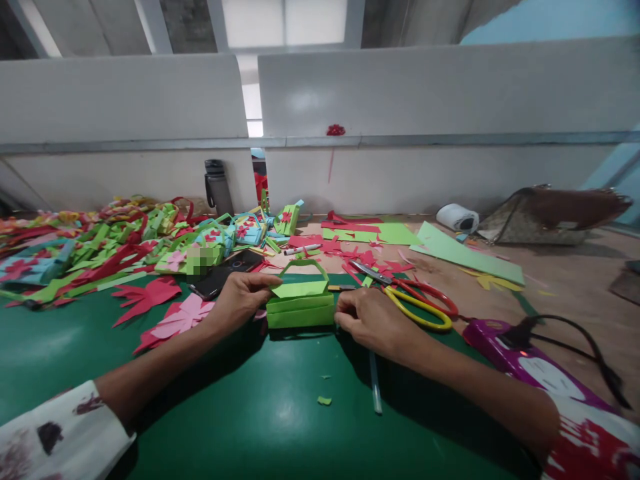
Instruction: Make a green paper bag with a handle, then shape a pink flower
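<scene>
A small green paper bag (301, 312) with a looped handle stands upright on the green table mat (280, 413). My left hand (243, 297) is at its upper left corner, thumb and fingers pinched on the paper edge. At the bag's right side is my right hand (370, 317), its fingers curled and closed against the end of the bag. Whether anything small sits between those fingertips is hidden. A clear stick (375, 387) lies below my right hand, and small green scraps (324, 401) lie in front of the bag.
Scissors (425, 300) with red and yellow handles and a purple power strip (530, 357) lie right. Left are a phone (225, 275), pink paper flowers (185, 317) and piled paper bags (120, 240). Behind stand a bottle (219, 188) and a handbag (545, 217).
</scene>
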`<state>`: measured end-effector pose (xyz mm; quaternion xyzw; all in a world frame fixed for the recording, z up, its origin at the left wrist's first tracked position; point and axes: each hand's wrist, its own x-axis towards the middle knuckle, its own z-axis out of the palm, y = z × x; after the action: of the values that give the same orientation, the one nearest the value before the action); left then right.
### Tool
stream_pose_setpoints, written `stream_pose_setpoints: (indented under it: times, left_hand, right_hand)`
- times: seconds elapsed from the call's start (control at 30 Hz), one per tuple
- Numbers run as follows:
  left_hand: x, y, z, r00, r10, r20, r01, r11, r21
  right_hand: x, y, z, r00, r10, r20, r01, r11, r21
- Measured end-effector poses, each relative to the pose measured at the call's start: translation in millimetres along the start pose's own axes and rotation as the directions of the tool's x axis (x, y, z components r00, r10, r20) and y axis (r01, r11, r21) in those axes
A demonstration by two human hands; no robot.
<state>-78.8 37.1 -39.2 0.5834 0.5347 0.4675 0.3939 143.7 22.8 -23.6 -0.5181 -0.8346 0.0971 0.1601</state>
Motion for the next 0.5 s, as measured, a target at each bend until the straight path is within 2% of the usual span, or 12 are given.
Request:
stream_pose_setpoints:
  times: [0.1, 0.17, 0.23, 0.33, 0.4, 0.5]
  left_hand:
    - [-5.1, 3.3, -1.6, 0.999, 0.004, -0.034, -0.004, 1.000, 0.019]
    - [-7.2, 4.3, -1.6, 0.999, 0.004, -0.037, -0.003, 1.000, 0.027]
    - [-8.5, 4.8, -0.8, 1.000, 0.000, -0.024, 0.001, 0.999, 0.033]
    - [-10.3, 5.7, 0.5, 1.000, -0.014, 0.007, 0.014, 0.999, 0.042]
    - [-11.9, 5.9, 0.3, 0.999, -0.033, 0.028, 0.032, 0.999, 0.033]
    - [-14.7, 3.8, -2.9, 0.995, -0.055, 0.078, 0.058, 0.998, -0.038]
  right_hand:
    - [-1.9, -1.7, -1.3, 1.000, 0.004, 0.000, -0.004, 1.000, -0.009]
    - [-2.7, -3.3, -2.1, 0.999, 0.004, -0.042, -0.005, 1.000, -0.026]
    - [-2.6, -5.0, -2.8, 0.988, -0.050, -0.146, 0.040, 0.997, -0.067]
    - [-0.6, -7.7, -3.7, 0.933, -0.203, -0.298, 0.159, 0.973, -0.166]
    - [1.5, -9.8, -4.2, 0.913, -0.271, -0.304, 0.211, 0.954, -0.214]
    - [4.8, -12.9, -3.8, 0.928, -0.293, -0.230, 0.240, 0.942, -0.235]
